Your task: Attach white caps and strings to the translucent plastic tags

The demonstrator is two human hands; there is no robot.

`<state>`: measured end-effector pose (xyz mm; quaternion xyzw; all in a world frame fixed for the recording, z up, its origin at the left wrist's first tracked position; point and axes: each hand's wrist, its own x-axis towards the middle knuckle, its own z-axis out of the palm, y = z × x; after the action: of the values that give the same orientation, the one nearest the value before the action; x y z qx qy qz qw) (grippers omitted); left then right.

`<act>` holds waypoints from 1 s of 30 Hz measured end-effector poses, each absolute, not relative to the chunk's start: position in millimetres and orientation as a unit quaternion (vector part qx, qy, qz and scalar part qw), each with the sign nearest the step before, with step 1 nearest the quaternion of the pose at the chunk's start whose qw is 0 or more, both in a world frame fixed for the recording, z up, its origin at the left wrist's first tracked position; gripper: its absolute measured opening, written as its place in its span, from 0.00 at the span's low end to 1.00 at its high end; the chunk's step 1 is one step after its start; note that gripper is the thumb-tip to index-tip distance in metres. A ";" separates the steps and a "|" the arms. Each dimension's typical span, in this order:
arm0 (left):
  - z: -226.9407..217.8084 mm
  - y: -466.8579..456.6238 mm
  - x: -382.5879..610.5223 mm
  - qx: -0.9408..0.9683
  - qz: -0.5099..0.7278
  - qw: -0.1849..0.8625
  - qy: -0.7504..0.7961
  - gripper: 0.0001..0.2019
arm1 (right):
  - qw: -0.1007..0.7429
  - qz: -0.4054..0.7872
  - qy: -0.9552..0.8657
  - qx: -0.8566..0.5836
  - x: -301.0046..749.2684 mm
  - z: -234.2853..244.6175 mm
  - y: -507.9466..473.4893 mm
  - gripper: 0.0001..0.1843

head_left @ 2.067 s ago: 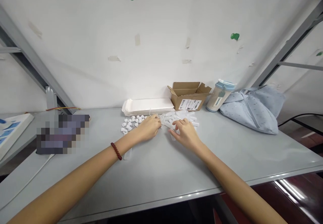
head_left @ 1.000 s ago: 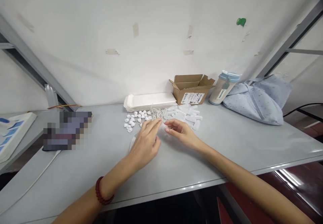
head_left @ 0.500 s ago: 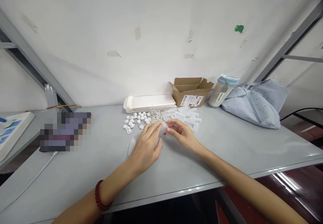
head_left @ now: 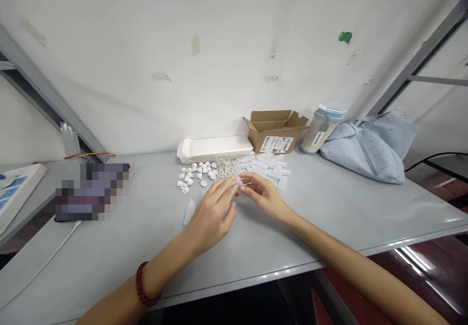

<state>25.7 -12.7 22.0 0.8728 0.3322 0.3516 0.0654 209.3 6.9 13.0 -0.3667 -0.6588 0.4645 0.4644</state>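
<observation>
My right hand pinches a small translucent plastic piece between thumb and fingers. My left hand meets it from the left, its fingers stretched out with tips at the piece and its thumb apart. The piece is mostly covered by fingers. Just beyond lie a tangle of thin white cords and a spread of flat translucent plastic pieces. Several small white caps or cups are scattered to the left. Partly under my left hand rests a clear flat piece with a thin loop.
Against the wall stand a stack of flat white packets, an open cardboard box and a blue-lidded tumbler. A pale blue cloth bag lies at right. At left, a blurred-out dark object has a white cable beside it.
Both hands stay nearly in place around the plastic piece, whose visible part has shifted slightly, with a thin white strand now showing above it. The camera view has moved a little.
</observation>
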 end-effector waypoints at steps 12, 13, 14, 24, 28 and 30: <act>33.7 -9.0 24.6 0.697 0.380 0.332 0.509 0.16 | 0.482 0.169 -0.759 -0.405 206.3 5.8 4.8 0.10; 35.2 -7.8 24.5 0.682 0.388 0.353 0.510 0.16 | 0.472 0.141 -0.779 -0.388 205.2 4.9 3.0 0.10; 36.4 -6.8 24.5 0.672 0.396 0.372 0.503 0.16 | 0.463 0.125 -0.795 -0.373 204.1 3.9 1.2 0.09; 44.2 -4.3 20.9 0.650 0.368 0.510 0.427 0.12 | 0.463 0.170 -0.792 -0.360 201.5 2.5 -5.0 0.13; 41.4 -1.2 18.0 0.675 0.359 0.467 0.445 0.14 | 0.462 0.243 -0.767 -0.373 200.4 5.9 -5.6 0.13; 38.4 -1.0 17.4 0.700 0.402 0.361 0.467 0.14 | 0.466 0.275 -0.750 -0.380 199.4 6.3 -5.3 0.14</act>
<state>17.4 -1.0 38.4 0.7002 0.4673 0.4017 0.3606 199.4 -5.3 6.3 -0.3799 -0.7501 0.2754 0.4660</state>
